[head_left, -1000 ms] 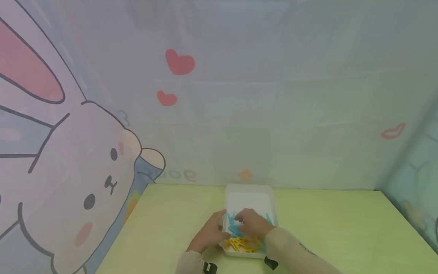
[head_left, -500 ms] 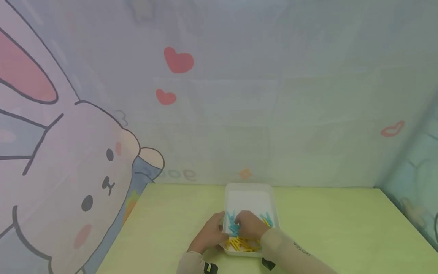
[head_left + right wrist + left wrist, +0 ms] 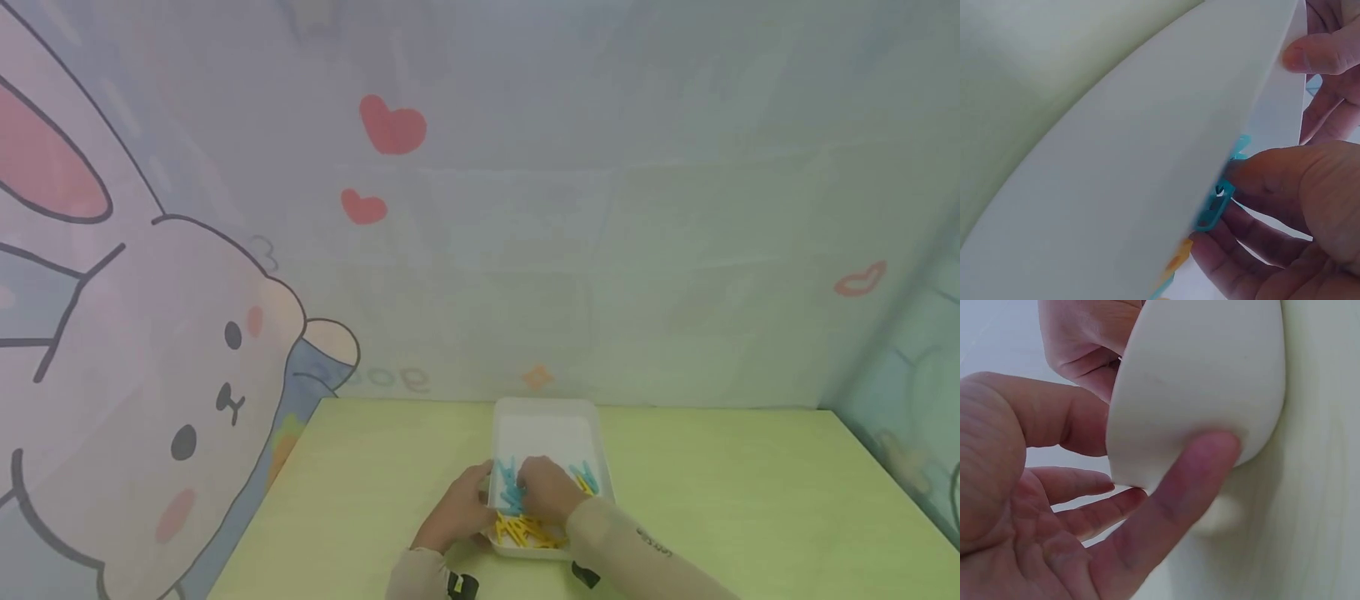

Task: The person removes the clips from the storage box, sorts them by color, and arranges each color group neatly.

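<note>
Green tabletop: our left hand keeps gripping the white tray; right hand now pinches a blue clothespin (yellow ones untouched).

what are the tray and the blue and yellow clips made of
Tray: likely plastic, smooth matte white, with rounded moulded corners. Blue clips and yellow clips: probably plastic, in bright uniform colour; the right wrist view shows one blue clip slightly glossy.
</note>
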`<state>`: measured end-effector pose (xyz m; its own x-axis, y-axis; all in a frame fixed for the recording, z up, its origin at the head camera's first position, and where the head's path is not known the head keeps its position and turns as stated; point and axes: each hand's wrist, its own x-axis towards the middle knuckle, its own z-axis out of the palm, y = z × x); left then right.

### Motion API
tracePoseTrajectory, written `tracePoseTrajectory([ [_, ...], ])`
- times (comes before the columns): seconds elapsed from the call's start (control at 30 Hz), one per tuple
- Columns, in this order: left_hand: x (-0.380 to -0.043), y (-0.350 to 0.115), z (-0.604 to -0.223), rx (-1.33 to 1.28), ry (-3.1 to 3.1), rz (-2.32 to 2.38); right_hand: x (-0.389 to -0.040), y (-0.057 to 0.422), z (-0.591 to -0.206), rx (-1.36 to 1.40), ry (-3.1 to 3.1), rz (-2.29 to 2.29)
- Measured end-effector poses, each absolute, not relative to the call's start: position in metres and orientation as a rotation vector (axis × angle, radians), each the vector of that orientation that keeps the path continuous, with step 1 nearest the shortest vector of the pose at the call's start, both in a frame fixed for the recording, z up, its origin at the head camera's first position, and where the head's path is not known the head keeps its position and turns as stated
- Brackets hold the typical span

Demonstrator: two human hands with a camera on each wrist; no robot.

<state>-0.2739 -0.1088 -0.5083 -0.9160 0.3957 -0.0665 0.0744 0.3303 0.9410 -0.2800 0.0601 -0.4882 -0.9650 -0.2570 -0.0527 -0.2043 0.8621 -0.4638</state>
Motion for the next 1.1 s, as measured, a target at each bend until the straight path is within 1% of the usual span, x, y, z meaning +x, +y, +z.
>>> tracePoseTrajectory([
  [0.13,-0.274,-0.108,-0.508,0.416,2.316,1.618,-0.280,0.063,-0.487,-0.393,2.926,-0.737],
  [0.5,-0.273,-0.106,-0.505,0.425,2.241,1.662,-0.289,0.088,-0.480,-0.319,2.920,-0.901],
  [0.77,-0.270,-0.105,-0.503,0.368,2.243,1.663,-0.289,0.117,-0.472,-0.180,2.817,-1.176],
  [0.93,-0.270,-0.104,-0.503,0.370,2.330,1.595,-0.290,0.134,-0.469,-0.061,2.666,-1.430],
  [1.1,-0.268,-0.102,-0.503,0.367,2.372,1.550,-0.292,0.158,-0.465,0.010,2.529,-1.573],
])
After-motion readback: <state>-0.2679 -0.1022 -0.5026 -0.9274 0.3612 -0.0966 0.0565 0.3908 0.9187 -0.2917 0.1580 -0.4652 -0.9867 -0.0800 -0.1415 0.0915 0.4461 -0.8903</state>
